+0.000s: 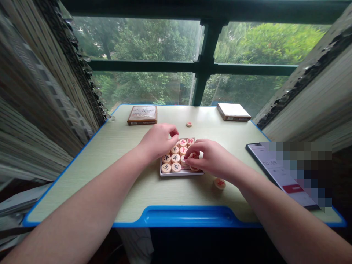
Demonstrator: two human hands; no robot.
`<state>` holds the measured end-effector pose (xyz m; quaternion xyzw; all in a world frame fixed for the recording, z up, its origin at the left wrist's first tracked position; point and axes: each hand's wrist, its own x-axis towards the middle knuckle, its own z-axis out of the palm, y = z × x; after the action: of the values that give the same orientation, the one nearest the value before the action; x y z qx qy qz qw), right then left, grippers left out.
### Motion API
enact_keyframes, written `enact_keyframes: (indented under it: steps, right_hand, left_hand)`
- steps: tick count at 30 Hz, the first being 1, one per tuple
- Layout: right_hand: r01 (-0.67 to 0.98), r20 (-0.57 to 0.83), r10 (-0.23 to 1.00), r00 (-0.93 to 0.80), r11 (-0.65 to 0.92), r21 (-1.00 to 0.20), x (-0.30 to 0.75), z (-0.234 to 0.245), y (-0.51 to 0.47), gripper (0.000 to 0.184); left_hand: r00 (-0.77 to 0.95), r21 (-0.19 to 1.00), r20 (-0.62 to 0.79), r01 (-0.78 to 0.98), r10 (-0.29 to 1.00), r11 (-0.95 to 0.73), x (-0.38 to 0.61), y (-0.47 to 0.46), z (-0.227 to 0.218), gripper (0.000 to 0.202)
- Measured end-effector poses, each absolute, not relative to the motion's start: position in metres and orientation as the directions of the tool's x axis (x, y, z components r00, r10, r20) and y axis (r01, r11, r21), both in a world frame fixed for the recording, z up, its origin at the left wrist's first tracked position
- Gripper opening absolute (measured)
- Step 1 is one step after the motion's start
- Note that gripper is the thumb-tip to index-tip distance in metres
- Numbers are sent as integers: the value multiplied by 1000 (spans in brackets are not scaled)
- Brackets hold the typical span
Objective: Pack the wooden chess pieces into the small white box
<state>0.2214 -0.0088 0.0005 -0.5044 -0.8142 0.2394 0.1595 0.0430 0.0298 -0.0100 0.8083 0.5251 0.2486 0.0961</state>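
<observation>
A shallow white box (181, 174) on the table holds rows of round wooden xiangqi pieces (176, 167), marked with black or red characters. My right hand (209, 156) reaches over the box's right side, its thumb and fingers closed around a xiangqi piece (184, 160) that is partly hidden by them. At the back left corner of the box, my left hand (161, 138) is curled, with thumb and fingertips close together; what lies between them, if anything, is hidden. A loose red-marked piece (220, 183) lies near my right wrist, and another piece (189, 124) sits behind the box.
A brown flat box (142, 115) stands at the table's back left, and a white-topped box (233, 111) at the back right. A phone (277, 172) lies on the right. The table (115, 205) has a blue edge with a tray groove in front; curtains hang at both sides.
</observation>
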Motion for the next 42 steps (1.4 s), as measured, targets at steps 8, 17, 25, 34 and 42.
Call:
enact_keyframes:
  steps: [8,17,25,34,42]
  right_hand:
    - [773,38,895,-445,404,-489,219,0,-9,9]
    - [952,-377,874,-306,278,-130,263,37,-16,32]
    - [917,-389,837,-386,393,-64,260,26,-29,7]
    - [613,69,711,-700,647,-453,243,26,-27,13]
    - [574,93,667,-739,696,-430,224,7,-24,13]
  left_hand:
    - [366,331,319,822,874,-464,42,30,-13,23]
    - [417,347,308,788,855,-509,45,31,-16,23]
    - [408,333,333,792,850,-511,46,31,-18,23]
    - [387,383,341,775,857,-503,47,34,-21,23]
    - [391,372,356,774,849,-513,47,34,-21,21]
